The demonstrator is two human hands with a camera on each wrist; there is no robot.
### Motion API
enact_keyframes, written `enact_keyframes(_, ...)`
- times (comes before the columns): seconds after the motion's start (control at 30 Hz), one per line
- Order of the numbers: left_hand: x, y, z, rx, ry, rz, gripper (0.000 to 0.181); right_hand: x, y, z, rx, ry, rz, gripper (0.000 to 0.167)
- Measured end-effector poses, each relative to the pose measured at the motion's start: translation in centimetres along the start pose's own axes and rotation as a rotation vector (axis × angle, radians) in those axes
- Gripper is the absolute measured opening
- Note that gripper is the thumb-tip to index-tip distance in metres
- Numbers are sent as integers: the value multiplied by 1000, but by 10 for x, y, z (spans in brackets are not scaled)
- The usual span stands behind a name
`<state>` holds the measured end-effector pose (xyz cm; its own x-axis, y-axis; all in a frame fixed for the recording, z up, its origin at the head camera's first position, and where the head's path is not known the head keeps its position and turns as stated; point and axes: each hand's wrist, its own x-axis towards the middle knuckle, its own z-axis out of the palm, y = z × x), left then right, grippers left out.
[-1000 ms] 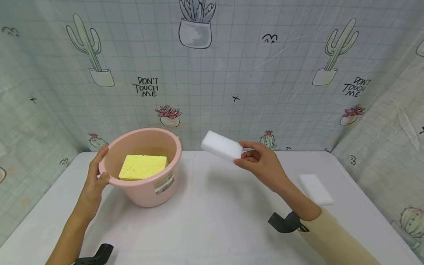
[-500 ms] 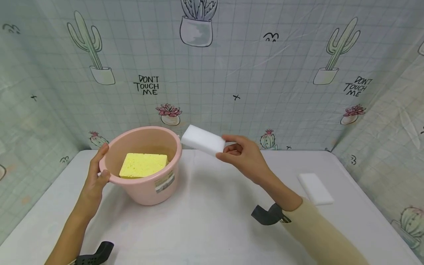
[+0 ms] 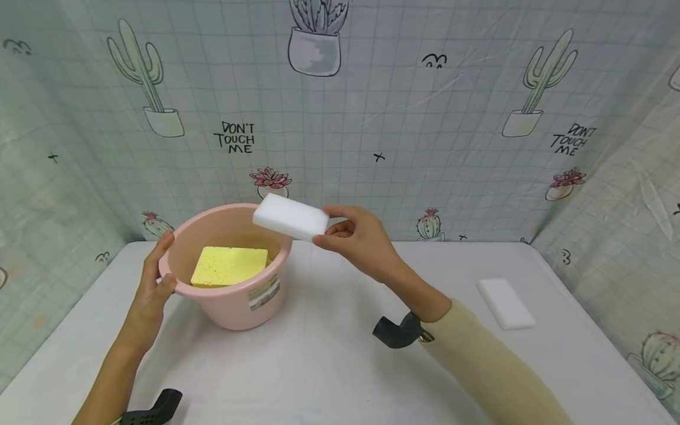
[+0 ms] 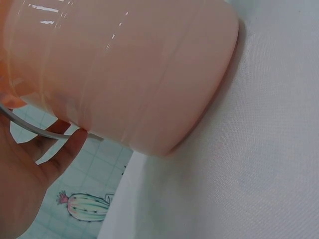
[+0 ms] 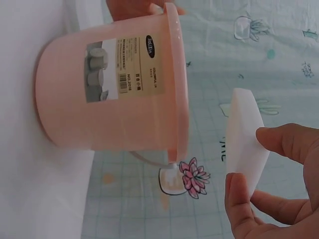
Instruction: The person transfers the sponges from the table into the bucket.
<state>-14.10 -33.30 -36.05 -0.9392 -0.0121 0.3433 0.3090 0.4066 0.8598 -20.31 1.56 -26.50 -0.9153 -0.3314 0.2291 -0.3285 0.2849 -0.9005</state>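
A pink plastic bucket stands at the left of the table, with a yellow sponge inside it. My left hand grips the bucket's left rim, thumb at the front; in the left wrist view its fingers sit by the grey handle. Between thumb and fingers, my right hand pinches one end of a white sponge block. The block's free end is above the bucket's right rim, apart from it in the right wrist view. The bucket's floor is hidden.
A second white sponge block lies flat at the right of the white table. Behind and at both sides hangs a curtain printed with cacti. A paper label is stuck to the bucket's side.
My right hand has carried the white sponge block leftward, from beside the bucket to over its right rim. The left hand and bucket have stayed put.
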Motion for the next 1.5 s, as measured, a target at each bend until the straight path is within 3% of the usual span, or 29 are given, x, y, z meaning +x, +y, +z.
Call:
enact_keyframes(0.23,-3,-1,-1,-9,-1,17,61,16,-12,20,-27,-32,25,55)
enact_keyframes(0.47,-3,-2,-2,-31,-7,42,60,33,-19,39,7,-69,110,52)
enact_keyframes(0.67,-4,-4,-3,-46,-10,61,60,47,-24,59,12,-66,145,48)
enact_keyframes(0.9,-4,-4,-4,-28,-3,60,60,56,-22,74,-54,-50,174,43)
enact_keyframes(1.2,-4,-2,-3,-29,-5,30,60,59,-19,83,-140,-26,118,40)
enact_keyframes(1.5,0,-1,0,-33,-10,30,61,64,-25,82,-271,-63,92,40)
